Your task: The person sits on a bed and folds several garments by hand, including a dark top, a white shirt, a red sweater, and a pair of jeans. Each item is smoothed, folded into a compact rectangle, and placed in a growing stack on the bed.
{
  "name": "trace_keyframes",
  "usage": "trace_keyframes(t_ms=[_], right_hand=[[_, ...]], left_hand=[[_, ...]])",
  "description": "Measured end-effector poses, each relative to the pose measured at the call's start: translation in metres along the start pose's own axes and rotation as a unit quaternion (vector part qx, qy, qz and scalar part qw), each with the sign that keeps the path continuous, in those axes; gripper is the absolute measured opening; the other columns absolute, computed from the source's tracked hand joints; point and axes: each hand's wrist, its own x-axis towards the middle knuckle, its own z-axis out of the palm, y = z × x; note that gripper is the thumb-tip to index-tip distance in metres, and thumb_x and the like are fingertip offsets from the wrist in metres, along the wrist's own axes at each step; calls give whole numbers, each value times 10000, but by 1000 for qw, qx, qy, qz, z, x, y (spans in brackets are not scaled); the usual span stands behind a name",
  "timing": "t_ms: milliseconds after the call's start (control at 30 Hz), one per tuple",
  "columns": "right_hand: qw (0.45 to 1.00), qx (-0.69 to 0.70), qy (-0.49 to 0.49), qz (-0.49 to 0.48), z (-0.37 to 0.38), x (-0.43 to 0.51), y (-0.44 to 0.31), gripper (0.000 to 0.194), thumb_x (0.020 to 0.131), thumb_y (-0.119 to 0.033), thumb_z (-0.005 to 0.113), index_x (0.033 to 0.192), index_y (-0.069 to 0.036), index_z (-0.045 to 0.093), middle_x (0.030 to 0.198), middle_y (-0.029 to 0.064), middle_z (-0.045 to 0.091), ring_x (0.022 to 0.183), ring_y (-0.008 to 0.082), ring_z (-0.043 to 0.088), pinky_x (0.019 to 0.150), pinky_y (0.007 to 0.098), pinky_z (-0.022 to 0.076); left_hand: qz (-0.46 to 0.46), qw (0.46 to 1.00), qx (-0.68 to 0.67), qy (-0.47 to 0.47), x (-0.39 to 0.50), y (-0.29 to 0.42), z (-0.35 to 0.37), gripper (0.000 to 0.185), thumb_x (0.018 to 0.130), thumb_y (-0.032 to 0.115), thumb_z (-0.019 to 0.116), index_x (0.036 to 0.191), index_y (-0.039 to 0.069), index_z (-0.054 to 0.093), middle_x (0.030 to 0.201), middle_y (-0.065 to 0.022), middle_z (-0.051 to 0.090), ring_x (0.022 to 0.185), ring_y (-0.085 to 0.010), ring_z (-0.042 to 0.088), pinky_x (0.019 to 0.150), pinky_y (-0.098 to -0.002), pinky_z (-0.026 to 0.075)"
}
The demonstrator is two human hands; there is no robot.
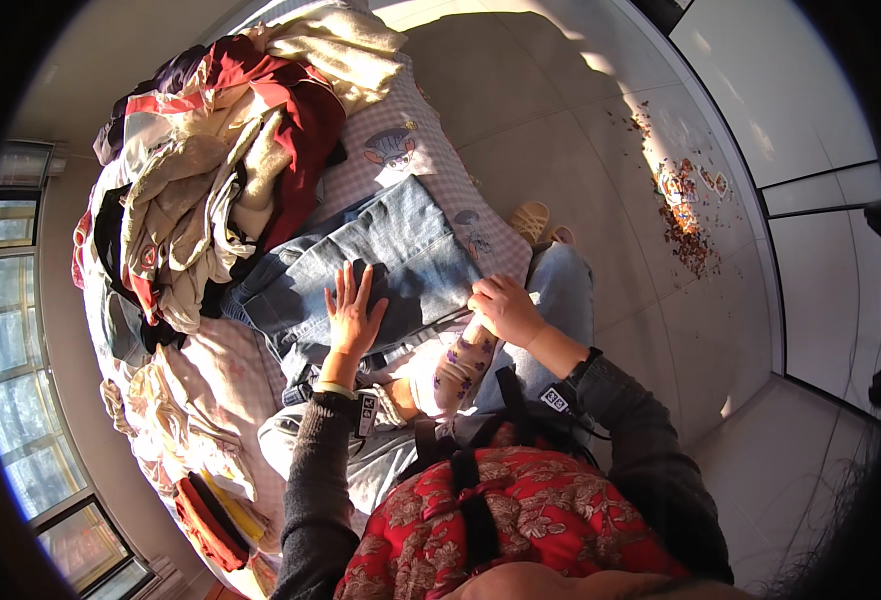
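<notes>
A pair of blue denim jeans (410,251) lies folded lengthwise on the checked bed sheet (380,124) in front of me. My left hand (354,311) rests flat on the denim near the middle, palm down with its fingers spread. At the lower right corner of the jeans, my right hand (504,306) has its fingers curled in and pinches the edge of the cloth. Just below the jeans is my foot in a white sock (459,371) with purple flowers.
A big heap of mixed clothes (215,165) stands at the upper left. Light crumpled clothes (177,397) and folded orange, dark and yellow items (211,517) lie lower left. Beyond the bed's right edge, shoes (530,221) and scattered small debris (684,217) are on the tiled floor.
</notes>
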Motion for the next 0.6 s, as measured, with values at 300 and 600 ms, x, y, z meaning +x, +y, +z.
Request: trace_keyframes(t_ms=[300,600], right_hand=[[976,139,78,150,0,30,9,143,847,-176,622,927,-65,581,855,109,638,782,317,629,674,441,502],[893,256,-28,369,48,120,52,467,914,-430,593,1023,21,545,872,104,626,826,174,567,727,337,452]], left_hand=[[-171,985,-10,30,-58,-68,27,759,938,578,439,1527,155,212,1576,-214,133,1452,-394,135,1147,-572,75],[-564,736,-300,226,-87,-145,7,1039,602,598,833,1299,-75,459,1287,-234,554,1203,-310,543,982,-369,444]])
